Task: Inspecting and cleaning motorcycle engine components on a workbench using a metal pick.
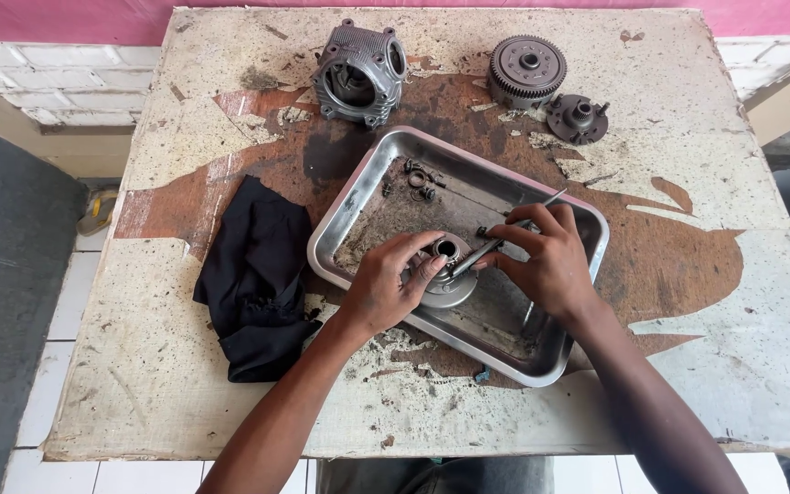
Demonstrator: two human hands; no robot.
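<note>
bright even daylight; soft shadows; sharp focus; slight wide-angle bending at edges

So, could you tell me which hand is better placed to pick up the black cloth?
The left hand, probably: the black cloth lies on its side beside the metal tray, while the right hand holds a thin tool.

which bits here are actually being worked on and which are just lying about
In hand:
left hand on round metal part
right hand holding thin tool
steel tray

Lying about:
black rag
cylinder head
toothed clutch drum
small hub plate
loose small parts in tray
</note>
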